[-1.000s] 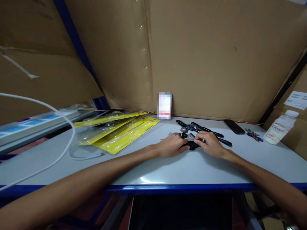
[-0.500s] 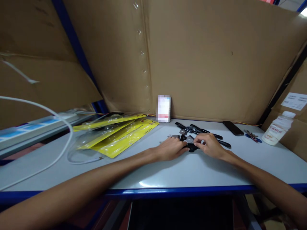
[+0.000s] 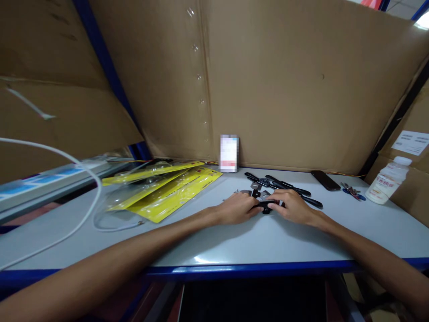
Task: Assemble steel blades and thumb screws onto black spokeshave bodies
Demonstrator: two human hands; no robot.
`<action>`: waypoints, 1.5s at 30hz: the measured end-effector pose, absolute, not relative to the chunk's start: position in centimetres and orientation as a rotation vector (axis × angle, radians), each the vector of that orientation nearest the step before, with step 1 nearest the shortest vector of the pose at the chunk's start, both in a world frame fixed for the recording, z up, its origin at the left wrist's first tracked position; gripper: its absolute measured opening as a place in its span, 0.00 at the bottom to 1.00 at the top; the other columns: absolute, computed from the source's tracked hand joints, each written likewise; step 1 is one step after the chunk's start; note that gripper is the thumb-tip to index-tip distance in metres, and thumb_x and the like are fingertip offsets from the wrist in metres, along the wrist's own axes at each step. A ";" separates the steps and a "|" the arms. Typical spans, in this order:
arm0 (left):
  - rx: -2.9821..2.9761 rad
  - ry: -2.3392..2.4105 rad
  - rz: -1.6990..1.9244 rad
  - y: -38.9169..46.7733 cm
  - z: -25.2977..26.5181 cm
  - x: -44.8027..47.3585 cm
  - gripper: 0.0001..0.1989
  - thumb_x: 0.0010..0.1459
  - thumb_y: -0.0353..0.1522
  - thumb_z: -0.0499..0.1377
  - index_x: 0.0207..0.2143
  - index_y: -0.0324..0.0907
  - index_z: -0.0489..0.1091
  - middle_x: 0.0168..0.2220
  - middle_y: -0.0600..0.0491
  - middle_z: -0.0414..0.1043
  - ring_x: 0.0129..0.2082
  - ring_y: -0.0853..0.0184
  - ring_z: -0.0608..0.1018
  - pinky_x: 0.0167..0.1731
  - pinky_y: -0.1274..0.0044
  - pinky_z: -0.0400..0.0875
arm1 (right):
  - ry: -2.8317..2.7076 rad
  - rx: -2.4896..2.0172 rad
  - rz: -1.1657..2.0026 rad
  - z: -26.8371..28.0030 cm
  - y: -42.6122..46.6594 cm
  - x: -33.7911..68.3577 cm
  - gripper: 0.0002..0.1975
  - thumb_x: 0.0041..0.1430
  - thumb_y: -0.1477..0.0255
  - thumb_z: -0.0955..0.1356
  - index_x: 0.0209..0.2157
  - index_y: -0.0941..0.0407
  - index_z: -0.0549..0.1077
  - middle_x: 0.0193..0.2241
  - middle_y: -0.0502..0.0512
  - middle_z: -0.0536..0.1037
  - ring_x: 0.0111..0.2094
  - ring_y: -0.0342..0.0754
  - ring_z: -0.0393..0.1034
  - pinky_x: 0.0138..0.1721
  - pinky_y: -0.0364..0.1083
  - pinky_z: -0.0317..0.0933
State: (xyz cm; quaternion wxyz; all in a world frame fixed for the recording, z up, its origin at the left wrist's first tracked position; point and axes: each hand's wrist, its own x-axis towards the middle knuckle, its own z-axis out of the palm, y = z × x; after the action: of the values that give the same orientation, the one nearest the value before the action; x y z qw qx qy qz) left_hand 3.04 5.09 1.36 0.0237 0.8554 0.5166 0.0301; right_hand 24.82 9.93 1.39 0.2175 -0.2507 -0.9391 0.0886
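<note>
My left hand [image 3: 238,208] is closed on the left side of a black spokeshave [image 3: 267,208], close above the table. At the tool's right side, my right hand [image 3: 292,206] grips it with thumb and fingers. The tool's middle shows between the hands; its handles are hidden under my fingers. Just behind it lie small flat metal pieces [image 3: 263,195], partly covered by my hands. Farther back, more black spokeshaves [image 3: 291,187] with long handles lie across one another. Small metal parts stick out past my left fingers, too small to name.
Yellow cards in clear plastic packs [image 3: 167,197] lie at the left, near a white cable [image 3: 97,188]. A lit phone [image 3: 229,154] leans on the cardboard wall [image 3: 284,89]. To the right are a dark phone [image 3: 325,180], keys [image 3: 352,191] and a white bottle [image 3: 385,181].
My right hand has shifted slightly left along the spokeshave, its fingers now lying further over the top. The left hand stays in nearly the same place.
</note>
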 end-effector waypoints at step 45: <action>2.947 1.444 0.065 3.6 1.7 3.2 0.22 0.70 0.48 0.49 0.45 0.38 0.69 0.35 0.42 0.79 0.30 0.55 0.80 0.29 0.69 0.67 | -2.623 -0.869 0.829 2.0 10.5 25.1 0.08 0.55 0.73 0.74 0.37 0.57 0.76 0.24 0.45 0.71 0.27 0.43 0.65 0.31 0.43 0.55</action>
State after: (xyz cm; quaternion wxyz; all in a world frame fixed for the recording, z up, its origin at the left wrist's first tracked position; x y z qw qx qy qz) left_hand 3.24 3.61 1.72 -0.0703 0.8956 0.4389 0.0199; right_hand 25.05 10.55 1.95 0.1281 -0.2987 -0.9018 0.2849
